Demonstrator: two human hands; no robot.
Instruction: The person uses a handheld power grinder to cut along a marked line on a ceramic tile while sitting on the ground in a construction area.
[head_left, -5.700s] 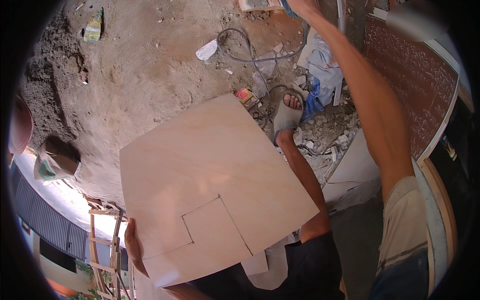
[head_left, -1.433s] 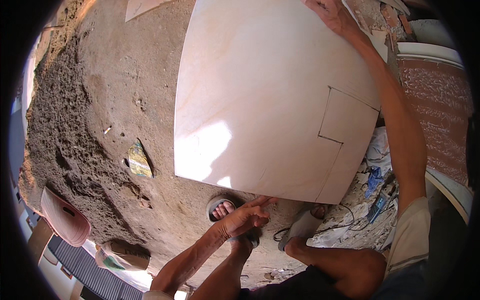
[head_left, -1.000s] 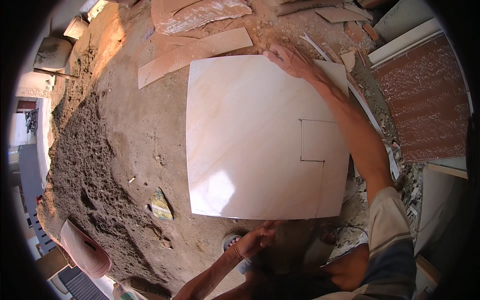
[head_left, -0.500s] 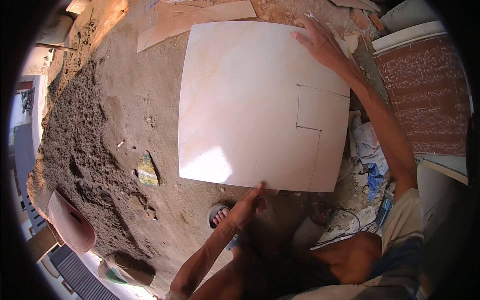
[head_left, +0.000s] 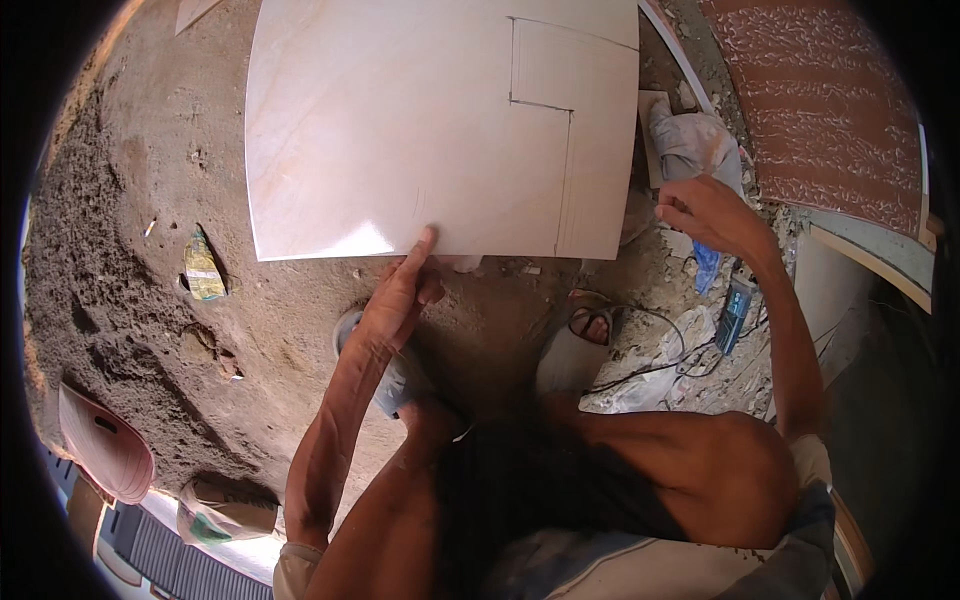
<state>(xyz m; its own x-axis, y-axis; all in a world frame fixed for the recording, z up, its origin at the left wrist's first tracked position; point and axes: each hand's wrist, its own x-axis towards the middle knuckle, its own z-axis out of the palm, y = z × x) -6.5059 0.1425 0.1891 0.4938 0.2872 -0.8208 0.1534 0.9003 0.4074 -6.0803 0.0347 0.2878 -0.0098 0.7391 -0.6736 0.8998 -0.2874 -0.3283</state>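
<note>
A large glossy cream tile [head_left: 400,130] lies in front of me, its far edge cut off by the top of the view. Dark drawn lines on its right side make a stepped outline running down to the near edge. My left hand [head_left: 395,300] grips that near edge, one digit on the top face and the other fingers curled below it. Off the tile's right side is my right hand [head_left: 715,215], its fingers curled inward above a pale plastic bag [head_left: 690,140]. What the right hand holds, if anything, is hidden.
Rubble and a blue power tool [head_left: 735,315] with a dark cable lie to my right, near a brown patterned panel [head_left: 820,110]. Damp sand [head_left: 80,280], a yellow wrapper [head_left: 205,270] and a pinkish curved piece [head_left: 105,445] are on the left. My sandalled feet stand near the tile.
My right hand has left the tile's far right corner and come back toward me, beside its right edge. My left hand still grips the near edge. The whole view has shifted.
</note>
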